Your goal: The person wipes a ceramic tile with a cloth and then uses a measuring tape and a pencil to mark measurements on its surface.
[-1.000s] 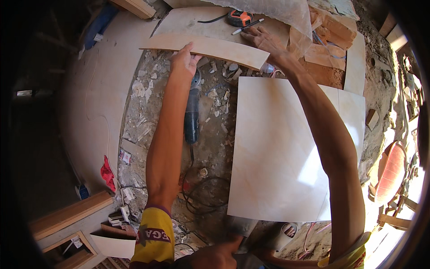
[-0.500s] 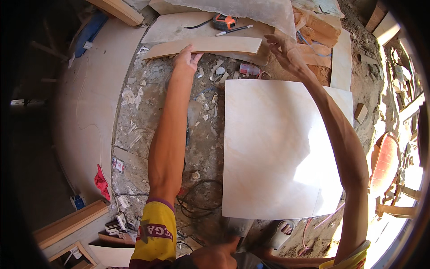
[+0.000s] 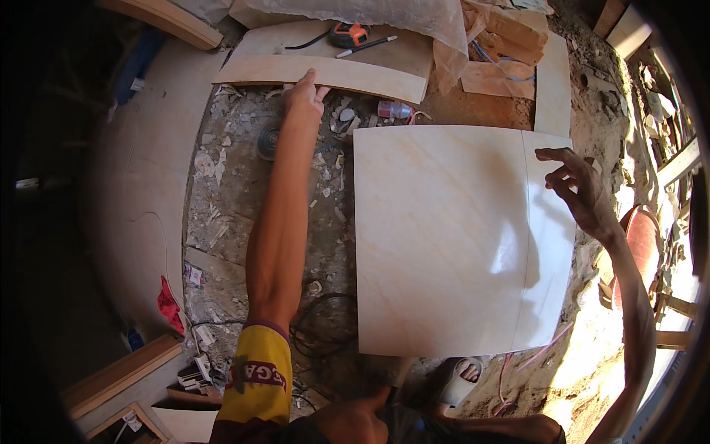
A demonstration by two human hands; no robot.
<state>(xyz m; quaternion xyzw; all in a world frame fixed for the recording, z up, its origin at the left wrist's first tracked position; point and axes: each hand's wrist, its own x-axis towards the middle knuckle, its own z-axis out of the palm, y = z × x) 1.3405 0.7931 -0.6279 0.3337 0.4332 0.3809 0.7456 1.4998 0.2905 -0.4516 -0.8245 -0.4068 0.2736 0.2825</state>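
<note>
My left hand (image 3: 303, 98) grips the near edge of a narrow cream tile strip (image 3: 259, 70), thumb on top and fingers beneath. The strip lies across the far end, its right end lower in the picture than its left. My right hand (image 3: 580, 189) hangs over the right side of a large cream tile (image 3: 436, 244), fingers bent and apart, holding nothing. A thin line runs down that tile near its right edge. Beyond the strip, an orange and black tape measure (image 3: 347, 34) and a dark pen (image 3: 367, 47) rest on another tile piece.
Broken chips litter the rough ground left of the large tile. A small clear bottle (image 3: 394, 110) lies beyond it. Black cable (image 3: 318, 325) coils near my left sleeve. Plastic sheeting (image 3: 414, 22) and torn cardboard (image 3: 510, 44) lie at the far side. A red oval object (image 3: 642, 248) stands right.
My right hand has swung from the strip's right end toward the right and nearer, over the large tile. The strip has shifted left and its right end has dropped. The view has shifted slightly.
</note>
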